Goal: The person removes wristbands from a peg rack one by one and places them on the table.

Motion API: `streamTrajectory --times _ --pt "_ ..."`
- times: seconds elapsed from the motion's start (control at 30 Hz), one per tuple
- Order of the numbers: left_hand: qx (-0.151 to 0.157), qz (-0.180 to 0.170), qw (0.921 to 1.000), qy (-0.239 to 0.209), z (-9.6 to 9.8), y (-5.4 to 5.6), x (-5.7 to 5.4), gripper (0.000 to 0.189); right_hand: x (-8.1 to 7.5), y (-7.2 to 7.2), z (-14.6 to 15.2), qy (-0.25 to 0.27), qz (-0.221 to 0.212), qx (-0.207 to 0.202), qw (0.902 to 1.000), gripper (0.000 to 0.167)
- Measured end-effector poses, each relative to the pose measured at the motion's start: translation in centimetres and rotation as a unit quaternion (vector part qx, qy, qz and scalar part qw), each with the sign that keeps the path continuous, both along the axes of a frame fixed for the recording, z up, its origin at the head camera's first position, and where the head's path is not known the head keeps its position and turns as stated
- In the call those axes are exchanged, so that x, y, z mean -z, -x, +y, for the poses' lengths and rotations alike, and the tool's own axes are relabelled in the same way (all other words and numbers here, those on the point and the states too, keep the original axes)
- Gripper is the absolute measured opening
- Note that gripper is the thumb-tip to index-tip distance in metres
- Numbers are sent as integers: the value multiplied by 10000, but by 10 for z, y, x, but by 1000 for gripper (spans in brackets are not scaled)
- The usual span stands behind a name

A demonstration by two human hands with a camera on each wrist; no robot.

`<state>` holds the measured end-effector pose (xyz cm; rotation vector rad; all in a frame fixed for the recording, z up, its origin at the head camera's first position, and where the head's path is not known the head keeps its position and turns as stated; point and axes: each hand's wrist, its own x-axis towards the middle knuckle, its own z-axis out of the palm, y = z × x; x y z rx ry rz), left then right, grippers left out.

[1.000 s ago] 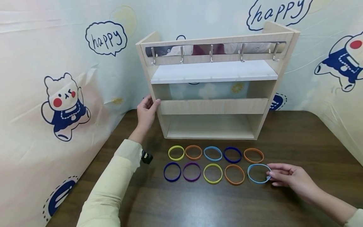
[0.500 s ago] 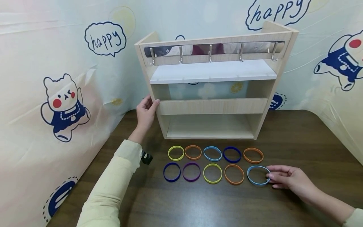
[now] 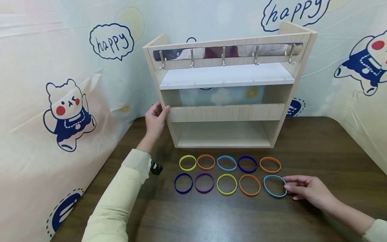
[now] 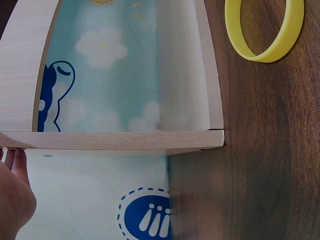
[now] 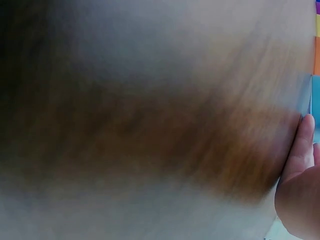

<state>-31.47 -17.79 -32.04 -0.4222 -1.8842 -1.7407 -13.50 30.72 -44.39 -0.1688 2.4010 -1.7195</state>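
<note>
My left hand (image 3: pixel 155 119) grips the left side panel of a pale wooden shelf (image 3: pixel 226 113), its thumb on the front edge. In the left wrist view its fingers reach behind that panel. On the dark table, my right hand (image 3: pixel 314 191) pinches the right edge of a light blue wristband (image 3: pixel 275 197), which lies at the right end of the front row. The right wrist view is mostly blurred table, with my thumb close to the band at its right border. An orange wristband (image 3: pixel 249 195) lies just left of the held one.
Further wristbands lie in two rows before the shelf, among them a purple one (image 3: pixel 204 192) and a yellow one (image 3: pixel 226 194). Several metal hooks (image 3: pixel 223 56) line the shelf's top rail above a white board (image 3: pixel 226 75). Printed cloth (image 3: pixel 60 33) hangs behind and left.
The right hand's fingers shift slightly and the light blue wristband's right edge moves a little to the left. The left hand stays on the shelf.
</note>
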Motion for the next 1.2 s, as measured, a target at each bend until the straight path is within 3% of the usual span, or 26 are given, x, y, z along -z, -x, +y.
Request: streamTrajectory --times 0.53,0.77,1.0,1.2 --pt "-3 -119 9999 -10 -1 2 0 38 -3 2 0 -243 -220 40 9995 45" --pt "-84 -106 9999 25 -7 20 14 40 -3 3 1 -219 -244 55 9994 45" --pt "9 -299 9994 199 -2 -5 -7 39 -8 6 4 -238 -159 258 9993 46" --pt "37 -290 9989 366 -4 -8 -11 40 -23 14 9 -338 146 529 9979 44"
